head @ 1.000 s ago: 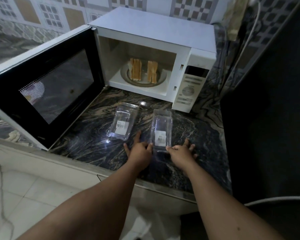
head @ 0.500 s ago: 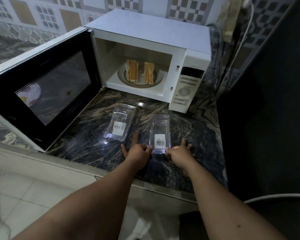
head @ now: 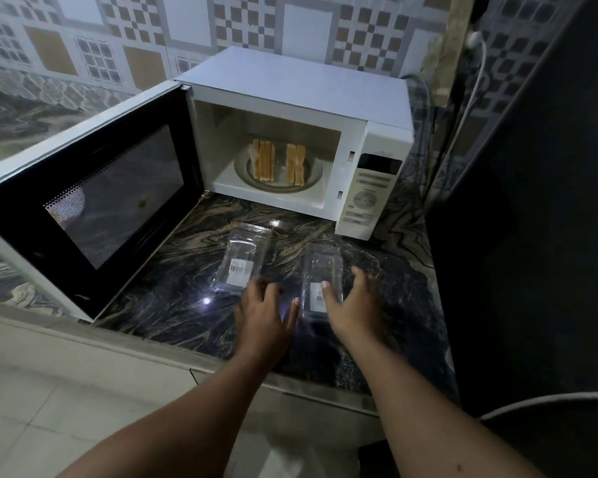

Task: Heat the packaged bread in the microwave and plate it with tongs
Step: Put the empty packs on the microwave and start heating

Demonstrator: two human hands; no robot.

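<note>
On the dark marbled countertop [head: 173, 305], in front of the white microwave [head: 290, 98], lie 2 clear plastic packages, both empty. The left package [head: 240, 262] lies a little tilted, with a barcode label on it. The right package [head: 321, 281] has a white label near its close end. The left hand [head: 265, 317] is between the 2 packages, palm down, its fingers loosely bent and spread; whether they touch the left package I cannot tell. The right hand [head: 356, 310] is at the right package – the thumb lies over the label and the other fingers reach along the package's right edge, so the package sits between thumb and fingers. How firm this hold is, the view does not show.

The microwave door [head: 94, 201] stands wide open to the left. Inside, on the round turntable [head: 311, 175], 2 stacks of bread slices stand on edge, side by side – the left stack [head: 263, 163] and the right stack [head: 296, 164], a small gap between them. A white cable [head: 470, 94] hangs along the tiled wall [head: 83, 46] at the right of the microwave.
</note>
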